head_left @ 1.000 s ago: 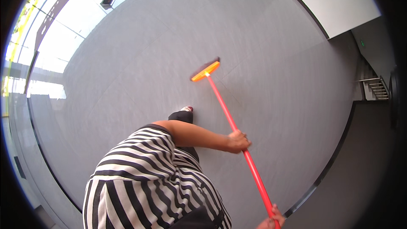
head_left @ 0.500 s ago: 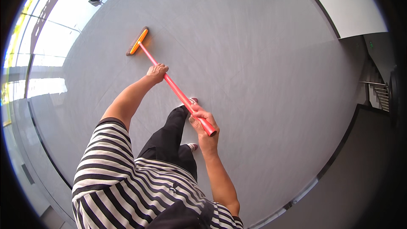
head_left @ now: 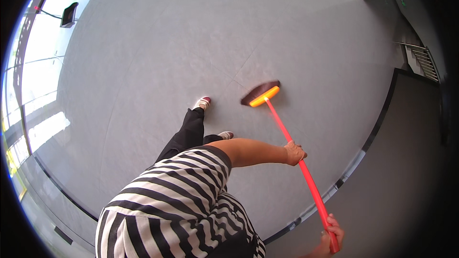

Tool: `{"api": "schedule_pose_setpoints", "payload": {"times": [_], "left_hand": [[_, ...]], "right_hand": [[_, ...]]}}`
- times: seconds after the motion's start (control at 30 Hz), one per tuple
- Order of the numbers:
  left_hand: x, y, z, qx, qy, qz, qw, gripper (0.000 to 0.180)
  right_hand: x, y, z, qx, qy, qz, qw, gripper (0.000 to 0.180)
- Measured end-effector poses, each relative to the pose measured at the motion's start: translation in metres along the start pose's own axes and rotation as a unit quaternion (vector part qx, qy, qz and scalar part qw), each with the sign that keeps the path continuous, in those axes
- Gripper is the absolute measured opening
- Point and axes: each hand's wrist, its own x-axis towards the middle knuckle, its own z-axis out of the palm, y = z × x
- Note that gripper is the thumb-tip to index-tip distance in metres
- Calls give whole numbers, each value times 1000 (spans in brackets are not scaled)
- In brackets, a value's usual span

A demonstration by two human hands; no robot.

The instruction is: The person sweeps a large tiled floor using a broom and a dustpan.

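A broom with a red handle (head_left: 313, 187), a yellow head block (head_left: 265, 96) and dark brown bristles (head_left: 258, 91) slants across the right half of the view. Its bristles are at the grey floor, slightly smeared by motion. My left hand (head_left: 295, 153) wraps round the handle partway up from the head, that arm stretched across my body. Close to the handle's free end, at the lower right, my right hand (head_left: 334, 233) is closed round it; the right forearm is mostly out of the picture.
Grey floor (head_left: 158, 57) spreads around my feet, with a shoe (head_left: 202, 102) ahead of the other. A black long-handled dustpan (head_left: 69, 15) stands at the far left by bright glass. Dark edging (head_left: 387, 102) borders the floor at right, near a stair railing (head_left: 423, 59).
The broom has swung from the upper left to the right and nearer to me, both hands still on it. My body has turned and my feet have shifted.
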Motion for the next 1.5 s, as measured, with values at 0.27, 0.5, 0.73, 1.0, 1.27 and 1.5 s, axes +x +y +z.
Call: {"api": "schedule_pose_setpoints", "payload": {"times": [0.27,0.5,0.73,1.0,1.27,1.5], "left_hand": [[-54,65,-54,71,43,98,992,14],[-142,-74,-114,226,42,-180,956,21],[-275,-279,-150,302,189,-408,841,15],[-149,-309,-129,286,120,-363,879,13],[91,-24,19,220,23,-93,971,24],[66,109,45,103,-55,195,974,17]], "right_hand": [[-47,-32,-22,-28,82,-215,973,15],[9,97,40,262,8,-53,964,3],[89,146,255,384,-232,55,892,9],[120,222,223,400,-85,121,905,11],[-3,177,-65,81,163,51,982,12],[-81,33,-49,-98,260,-125,952,17]]}}
